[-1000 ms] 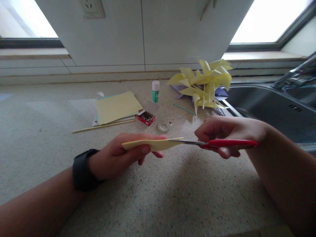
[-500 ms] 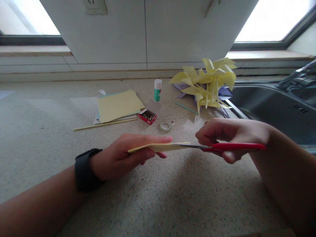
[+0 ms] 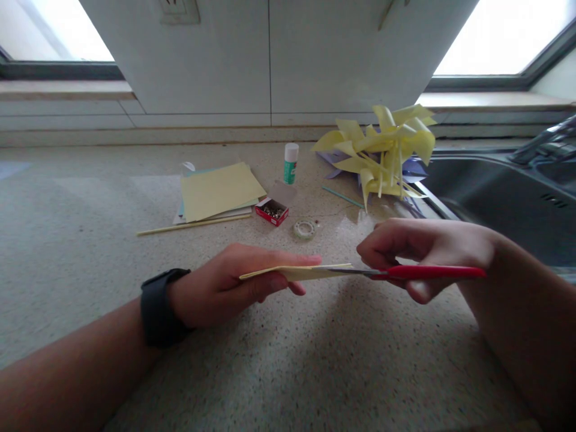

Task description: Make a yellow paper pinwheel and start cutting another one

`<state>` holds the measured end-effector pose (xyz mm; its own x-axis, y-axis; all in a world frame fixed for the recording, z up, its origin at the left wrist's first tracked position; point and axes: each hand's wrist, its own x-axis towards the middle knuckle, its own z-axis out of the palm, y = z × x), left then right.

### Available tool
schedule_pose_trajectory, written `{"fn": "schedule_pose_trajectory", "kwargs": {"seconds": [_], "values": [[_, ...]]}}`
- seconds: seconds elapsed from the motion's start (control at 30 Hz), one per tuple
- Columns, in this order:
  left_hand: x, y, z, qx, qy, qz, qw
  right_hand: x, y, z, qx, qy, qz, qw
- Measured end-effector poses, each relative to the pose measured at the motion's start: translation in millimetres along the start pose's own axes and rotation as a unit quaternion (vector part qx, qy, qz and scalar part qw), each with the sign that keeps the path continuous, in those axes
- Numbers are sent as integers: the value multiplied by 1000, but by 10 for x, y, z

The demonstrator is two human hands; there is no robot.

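Folded yellow paper (image 3: 310, 273) is pinched between the thumb and fingers of my left hand (image 3: 234, 279), seen nearly edge-on above the counter. My right hand (image 3: 423, 246) is closed round the red handles of a pair of scissors (image 3: 432, 272). The grey blades point left and lie at the paper's right end, overlapping it. How far the blades are parted cannot be made out from this angle. A dark watch (image 3: 164, 307) is on my left wrist.
Behind my hands lie stacked coloured paper (image 3: 220, 191), a thin stick (image 3: 193, 225), a red box of pins (image 3: 272, 211), a tape roll (image 3: 305, 228), a glue stick (image 3: 290, 163) and a turquoise stick (image 3: 342, 197). Yellow and purple paper pinwheels (image 3: 382, 150) sit beside the sink (image 3: 490, 192).
The scissor blades overlap more of the paper's right end than before. Both hands keep their grip, and the whole view has shifted slightly.
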<state>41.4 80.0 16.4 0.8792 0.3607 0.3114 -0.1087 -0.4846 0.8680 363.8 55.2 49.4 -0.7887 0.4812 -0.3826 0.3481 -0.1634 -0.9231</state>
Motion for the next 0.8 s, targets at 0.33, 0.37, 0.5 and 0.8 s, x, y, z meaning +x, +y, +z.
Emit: {"fn": "schedule_pose_trajectory", "kwargs": {"seconds": [0.33,0.37,0.5,0.8], "values": [[-19,-40,3,-21,16,6,1000,-21,0,4,54,9,7,998],[-21,-43,2,-21,12,8,1000,-18,3,1,49,7,8,999],[-20,-53,-3,-24,3,14,1000,6,25,-8,10,2,5,1000],[-11,-51,12,-21,-12,22,999,46,32,10,43,-17,13,999]]}}
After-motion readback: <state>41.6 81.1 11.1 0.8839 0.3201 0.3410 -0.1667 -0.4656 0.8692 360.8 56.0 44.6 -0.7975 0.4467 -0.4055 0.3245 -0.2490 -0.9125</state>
